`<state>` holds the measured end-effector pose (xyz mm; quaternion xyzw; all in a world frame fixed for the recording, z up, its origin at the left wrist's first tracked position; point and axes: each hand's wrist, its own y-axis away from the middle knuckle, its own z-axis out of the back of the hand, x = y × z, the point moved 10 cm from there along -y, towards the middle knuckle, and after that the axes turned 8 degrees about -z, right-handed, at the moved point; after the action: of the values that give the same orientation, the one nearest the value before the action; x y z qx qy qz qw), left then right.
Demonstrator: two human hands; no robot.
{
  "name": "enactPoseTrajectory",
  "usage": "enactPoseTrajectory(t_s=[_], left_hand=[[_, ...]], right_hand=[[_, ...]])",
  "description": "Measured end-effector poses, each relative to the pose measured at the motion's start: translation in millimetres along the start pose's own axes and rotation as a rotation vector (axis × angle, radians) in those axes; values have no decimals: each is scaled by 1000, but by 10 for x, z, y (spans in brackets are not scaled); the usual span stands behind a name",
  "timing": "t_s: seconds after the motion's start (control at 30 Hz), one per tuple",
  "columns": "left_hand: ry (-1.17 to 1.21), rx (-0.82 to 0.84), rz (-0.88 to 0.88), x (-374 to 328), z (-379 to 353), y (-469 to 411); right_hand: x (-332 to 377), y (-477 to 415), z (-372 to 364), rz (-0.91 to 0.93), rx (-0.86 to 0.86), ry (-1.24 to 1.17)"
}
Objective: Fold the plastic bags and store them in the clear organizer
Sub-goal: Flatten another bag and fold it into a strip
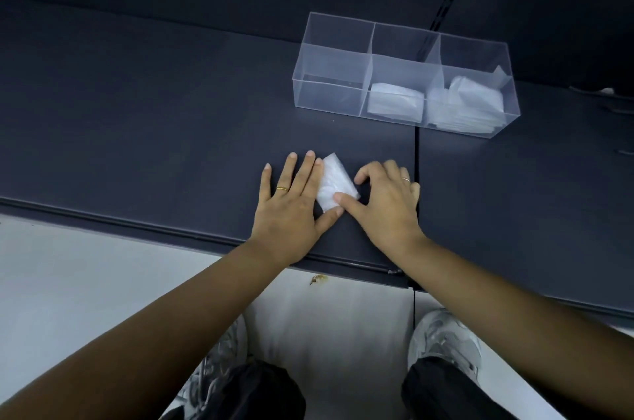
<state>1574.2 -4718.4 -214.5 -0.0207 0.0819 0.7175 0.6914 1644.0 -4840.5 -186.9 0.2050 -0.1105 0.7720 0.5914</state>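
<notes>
— What are the hands doing?
— The left hand [291,210] is lying flat, fingers straight and spread. Its index finger is resting along the left edge of the bag [334,181] and its thumb is touching the near corner. It is gripping nothing.
— And the right?
— The right hand [387,207] is curling its fingers. The thumb is pressing on the bag's near end and the index tip is sitting at its right edge, so it is looking like a light pinch.
— Where is the bag lying?
— On the table [137,128], between the two hands, near the front edge. It is folded into a small white packet and tilted a little.
— Is the organizer [329,93] filling up?
— It is standing farther back to the right, well apart from the hands. The left compartment is showing nothing inside, the middle one is holding a low pile [394,102] of folded bags, and the right one a taller stack [470,104].
— So how far along?
— I am judging it well advanced. This bag is looking finished and only needing a lift into a compartment. No unfolded bags are showing, so it may be the last, though I cannot be sure.
</notes>
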Motion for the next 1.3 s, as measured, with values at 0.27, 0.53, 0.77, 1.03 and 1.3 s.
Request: enactPoseTrajectory(t_s=[0.27,0.53,0.77,1.03,1.3], left_hand=[[-28,11,61,37,-8,20],[42,-22,229,-40,-28,168],[224,-33,296,-129,10,309],[1288,-68,303,7,305,83],[1618,-135,253,-98,624,-427]], right_hand=[[-130,29,98,-81,-45,-50],[-54,16,6,-176,101,-76],[52,7,34,-202,175,-476],[309,-98,384,2,447,-953],[44,-257,600,-106,502,-732]])
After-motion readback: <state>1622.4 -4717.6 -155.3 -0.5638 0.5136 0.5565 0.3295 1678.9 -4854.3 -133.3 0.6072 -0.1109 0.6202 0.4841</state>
